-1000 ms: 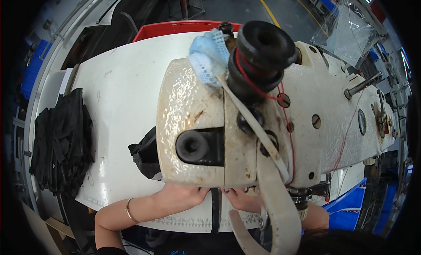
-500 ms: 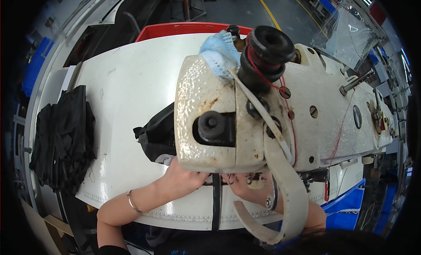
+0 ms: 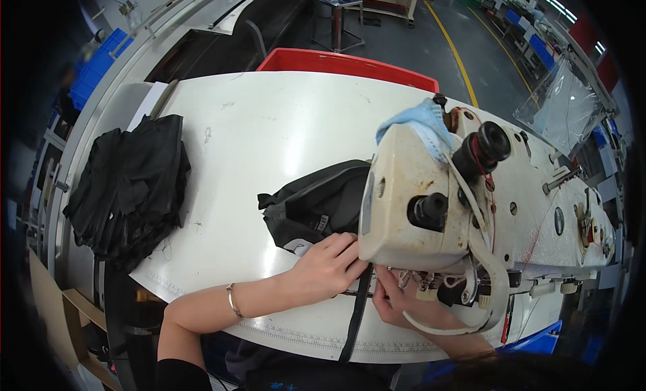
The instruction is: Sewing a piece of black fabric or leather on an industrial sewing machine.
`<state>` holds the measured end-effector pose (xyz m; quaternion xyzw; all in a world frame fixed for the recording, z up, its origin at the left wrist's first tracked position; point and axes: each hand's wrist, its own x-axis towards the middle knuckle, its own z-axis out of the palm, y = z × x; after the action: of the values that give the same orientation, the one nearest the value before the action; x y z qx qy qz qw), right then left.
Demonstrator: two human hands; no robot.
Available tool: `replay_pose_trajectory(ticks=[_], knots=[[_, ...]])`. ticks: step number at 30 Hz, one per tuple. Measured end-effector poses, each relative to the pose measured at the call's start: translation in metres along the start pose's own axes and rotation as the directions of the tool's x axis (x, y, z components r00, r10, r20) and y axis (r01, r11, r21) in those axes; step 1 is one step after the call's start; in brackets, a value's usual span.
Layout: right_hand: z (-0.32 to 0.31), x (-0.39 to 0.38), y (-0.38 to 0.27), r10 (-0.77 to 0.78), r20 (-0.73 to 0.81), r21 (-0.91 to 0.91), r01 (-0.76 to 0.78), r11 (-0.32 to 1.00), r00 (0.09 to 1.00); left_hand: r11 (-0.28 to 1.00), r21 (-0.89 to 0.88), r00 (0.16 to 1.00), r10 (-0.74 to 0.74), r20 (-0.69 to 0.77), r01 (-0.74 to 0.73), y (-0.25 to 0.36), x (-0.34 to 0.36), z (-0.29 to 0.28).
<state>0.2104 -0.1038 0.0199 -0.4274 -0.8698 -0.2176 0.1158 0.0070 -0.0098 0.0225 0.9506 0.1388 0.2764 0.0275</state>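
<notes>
A black fabric piece [image 3: 311, 197] with white labels lies folded beside and partly behind the off-white sewing machine head [image 3: 397, 223]. A narrow black strip that looks like zipper tape [image 3: 355, 324] runs from under the head down over the table's front edge. My left hand [image 3: 330, 264] is closed with bent fingers at the near edge of the fabric, just left of the strip; its fingertips are partly hidden. On the strip's other side my right hand [image 3: 404, 302] has its fingers drawn together against it beneath the machine, the contact partly covered.
A stack of black fabric pieces [image 3: 131, 182] lies on the left of the white table [image 3: 229, 135]. Behind it stands a red bin [image 3: 350, 64]. A curved pale lever [image 3: 496, 290] hangs over my right forearm. A blue cloth [image 3: 420, 122] sits on the machine.
The view has shifted, so the machine and table appear farther right and smaller. Both hands remain beside the strip under the machine head, with more of their fingers showing now.
</notes>
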Motion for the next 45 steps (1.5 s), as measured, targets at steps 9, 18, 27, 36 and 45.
replay_pose_trajectory(ticks=[9, 18, 27, 36, 45], knots=[[0.0, 0.014, 0.012, 0.076, -0.157, -0.018, -0.08, 0.997, 0.985, 0.99, 0.134, 0.999, 0.04, -0.023, -0.037, 0.004, -0.005, 0.005], [-0.024, 0.019, 0.011, -0.413, 0.035, 0.086, 0.409, 0.909, 0.91, 0.924, 0.382, 0.98, -0.081, 0.184, 0.004, 0.052, -0.013, -0.046], [-0.002, 0.013, -0.003, -0.022, -0.009, 0.388, 0.024, 0.921, 1.0, 0.998, 0.012, 0.997, -0.063, -0.041, 0.064, 0.033, -0.009, -0.038], [0.01, -0.002, -0.003, -0.022, -0.064, 0.336, 0.043, 0.941, 0.998, 0.996, 0.076, 0.998, -0.052, 0.047, 0.048, 0.033, 0.007, -0.039], [-0.001, 0.003, -0.002, -0.114, -0.118, 0.436, 0.155, 0.886, 0.986, 0.809, -0.394, 0.896, -0.349, 0.277, 0.437, 0.004, 0.004, -0.049]])
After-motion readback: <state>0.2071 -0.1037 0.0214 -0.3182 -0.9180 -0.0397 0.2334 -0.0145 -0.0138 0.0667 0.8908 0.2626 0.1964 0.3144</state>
